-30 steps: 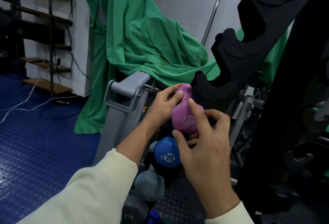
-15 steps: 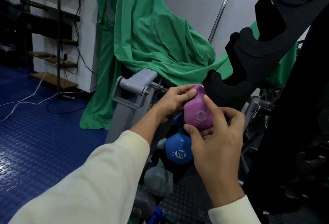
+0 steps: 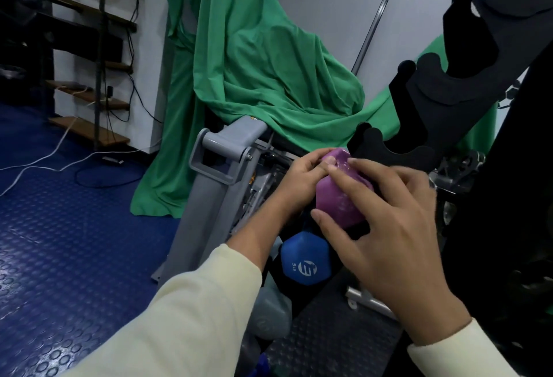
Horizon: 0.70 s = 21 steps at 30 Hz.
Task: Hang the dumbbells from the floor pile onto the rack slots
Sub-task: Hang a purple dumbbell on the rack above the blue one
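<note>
A purple dumbbell (image 3: 335, 200) sits just below and left of the lowest empty slot of the black rack (image 3: 398, 152). My left hand (image 3: 299, 179) grips its far upper end from the left. My right hand (image 3: 395, 236) wraps the near head, index finger laid over the top and thumb underneath. Under the purple one, a blue dumbbell (image 3: 305, 263) hangs on the rack, and a grey dumbbell (image 3: 272, 313) hangs lower still. The purple dumbbell's handle is hidden by my fingers.
A grey machine frame (image 3: 221, 161) stands close on the left of the rack. Green cloth (image 3: 254, 71) drapes behind it. The blue studded floor (image 3: 59, 242) carries white and black cables at the far left. Higher empty rack slots (image 3: 466, 83) rise to the upper right.
Both hands have moved the purple dumbbell slightly right and closer under the lowest empty slot. My right index finger now lies further across its top.
</note>
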{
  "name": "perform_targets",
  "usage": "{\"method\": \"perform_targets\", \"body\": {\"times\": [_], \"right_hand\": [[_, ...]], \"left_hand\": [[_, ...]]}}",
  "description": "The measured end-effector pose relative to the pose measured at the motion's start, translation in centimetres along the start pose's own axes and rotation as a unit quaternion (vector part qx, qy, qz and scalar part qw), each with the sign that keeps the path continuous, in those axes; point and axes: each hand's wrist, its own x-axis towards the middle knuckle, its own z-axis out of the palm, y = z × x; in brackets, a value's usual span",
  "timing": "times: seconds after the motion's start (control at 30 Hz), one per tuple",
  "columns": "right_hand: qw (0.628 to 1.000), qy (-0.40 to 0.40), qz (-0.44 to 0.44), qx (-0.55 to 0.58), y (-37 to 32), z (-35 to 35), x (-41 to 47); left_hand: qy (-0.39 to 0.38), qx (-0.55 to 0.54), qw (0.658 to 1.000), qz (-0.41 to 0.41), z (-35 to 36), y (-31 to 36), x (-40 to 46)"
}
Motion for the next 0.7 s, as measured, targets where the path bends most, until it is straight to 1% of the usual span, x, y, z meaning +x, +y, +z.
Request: {"method": "perform_targets", "body": {"times": [0.1, 0.17, 0.27, 0.33, 0.43, 0.53, 0.7], "right_hand": [[0.996, 0.014, -0.069, 0.061, 0.7, 1.8, 0.9], [0.993, 0.047, -0.081, 0.078, 0.9, 3.2, 1.0], [0.990, 0.105, -0.065, 0.065, 0.6, 4.7, 0.2], [0.988, 0.127, -0.052, 0.065, 0.3, 5.2, -0.1], [0.986, 0.142, -0.039, 0.075, 0.0, 5.6, -0.3], [0.985, 0.151, -0.024, 0.084, -0.1, 5.8, -0.5], [0.980, 0.178, 0.006, 0.089, -0.5, 6.5, -0.5]], "left_hand": [[-0.002, 0.023, 1.000, 0.007, 0.0, -0.3, -0.1], [0.007, 0.053, 0.998, 0.023, 0.1, -0.6, -0.1], [0.025, 0.068, 0.997, 0.038, 0.3, -1.1, 0.1], [0.020, 0.076, 0.996, 0.050, 0.4, -1.2, 0.2], [0.010, 0.079, 0.995, 0.058, 0.4, -1.0, 0.1], [0.011, 0.064, 0.997, 0.044, 0.4, -1.0, 0.0], [0.001, 0.099, 0.995, 0.033, 0.3, -0.6, 0.1]]}}
